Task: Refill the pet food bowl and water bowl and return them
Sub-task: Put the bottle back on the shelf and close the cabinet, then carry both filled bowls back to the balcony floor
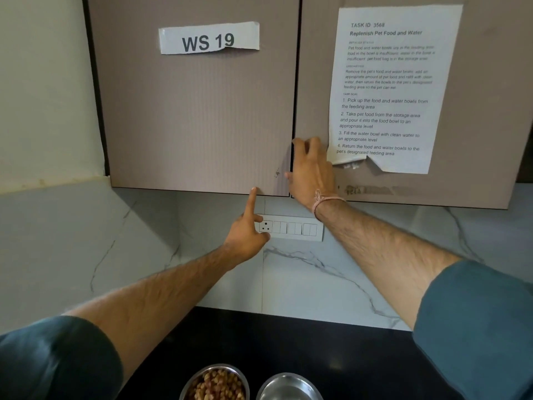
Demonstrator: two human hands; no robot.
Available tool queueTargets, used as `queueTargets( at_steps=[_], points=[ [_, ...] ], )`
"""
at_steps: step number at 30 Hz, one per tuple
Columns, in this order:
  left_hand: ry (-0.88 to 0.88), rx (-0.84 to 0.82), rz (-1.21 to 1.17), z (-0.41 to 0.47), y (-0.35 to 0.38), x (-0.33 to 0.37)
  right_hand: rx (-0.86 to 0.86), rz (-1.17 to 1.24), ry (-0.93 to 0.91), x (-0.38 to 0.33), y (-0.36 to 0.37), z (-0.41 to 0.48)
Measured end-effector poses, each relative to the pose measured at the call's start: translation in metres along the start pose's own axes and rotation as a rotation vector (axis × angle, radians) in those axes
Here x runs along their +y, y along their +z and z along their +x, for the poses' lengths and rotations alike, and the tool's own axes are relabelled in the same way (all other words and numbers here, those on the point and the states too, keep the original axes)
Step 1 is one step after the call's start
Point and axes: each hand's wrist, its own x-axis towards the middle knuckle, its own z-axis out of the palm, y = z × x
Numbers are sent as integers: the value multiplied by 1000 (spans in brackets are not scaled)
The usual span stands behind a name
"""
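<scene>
Right, the steel food bowl is sitting at the near edge of my view on the black countertop, holding brown kibble. The steel water bowl is standing just beside it on the right; I cannot tell whether there is water in it.

Both arms are reaching up and away from the bowls to the wall cabinet. The left hand is pointing: its index finger is stretching straight up with the tip touching the lower edge of the left cabinet door, while the other fingers are curling in and holding nothing. The right hand is lying against the right cabinet door at the seam between the two doors, fingers bending at the knuckles and the thumb reaching over onto the left door; I cannot tell whether the fingertips are hooking round the door's edge. A pale thread is circling that wrist.

A torn "WS 19" label is hanging on the left door, and a printed task sheet on the right door, touching the right hand's fingers. Below the cabinet, a white switch panel is sitting on the marble backsplash, partly behind the left hand.
</scene>
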Motion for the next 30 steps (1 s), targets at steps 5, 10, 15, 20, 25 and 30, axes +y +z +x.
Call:
queueTargets(
  at_steps=[5,10,15,20,25,30],
  points=[
    [-90,-40,-29,-23,-8,-26,-8,74,17,3,10,-38],
    [-220,-82,-63,-58,-3,-73,-97,92,105,12,35,-94],
    [-374,-107,-88,-92,12,-133,-236,132,252,23,63,-158],
    [-616,-143,-101,-127,25,-190,-407,161,409,33,90,-230],
    [-841,-154,-18,-166,42,-239,-638,204,592,48,119,-305],
    [-988,-125,16,-205,65,-273,-789,263,825,58,147,-378]
  ],
)
